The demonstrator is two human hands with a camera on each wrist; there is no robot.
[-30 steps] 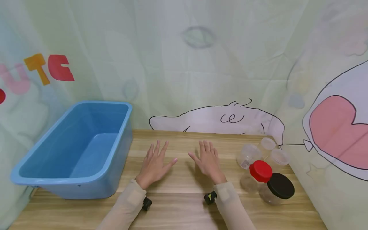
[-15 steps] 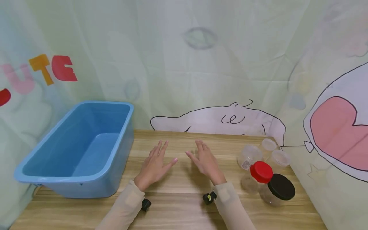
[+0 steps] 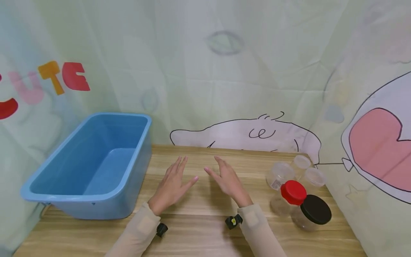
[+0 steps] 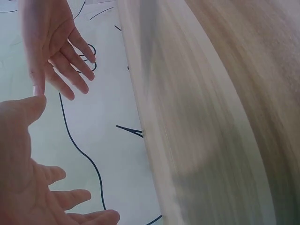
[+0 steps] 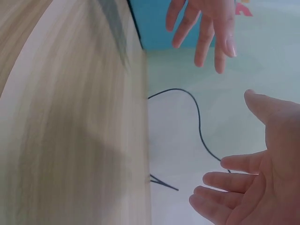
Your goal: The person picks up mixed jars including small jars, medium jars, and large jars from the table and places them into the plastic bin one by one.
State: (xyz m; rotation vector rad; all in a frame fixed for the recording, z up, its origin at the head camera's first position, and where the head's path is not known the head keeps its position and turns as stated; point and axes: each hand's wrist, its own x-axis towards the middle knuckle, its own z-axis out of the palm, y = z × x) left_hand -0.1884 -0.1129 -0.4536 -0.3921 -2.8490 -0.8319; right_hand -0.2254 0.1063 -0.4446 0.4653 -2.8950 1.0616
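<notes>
I have my left grip (image 3: pixel 169 186) and right grip (image 3: pixel 229 181) above the middle of the table (image 3: pixel 192 230), palms turned toward each other, fingers spread, nothing in either. I judge this a ready pose, with no handling begun. Nearest my left is the blue tub (image 3: pixel 133 187), on the table's left side. Toward the right edge stand the red-lidded jar (image 3: pixel 293 192), the black-lidded jar (image 3: pixel 316 210) and, beyond them, three clear containers (image 3: pixel 280 175). Reaching for a jar would call for swinging my right grip outward and closing it round one. The two lidded jars stand in front of the clear ones; whether they touch, I cannot tell. On my left, the tub's high wall bars a low reach inside. The printed cloth (image 3: pixel 205 82) hangs behind everything.
</notes>
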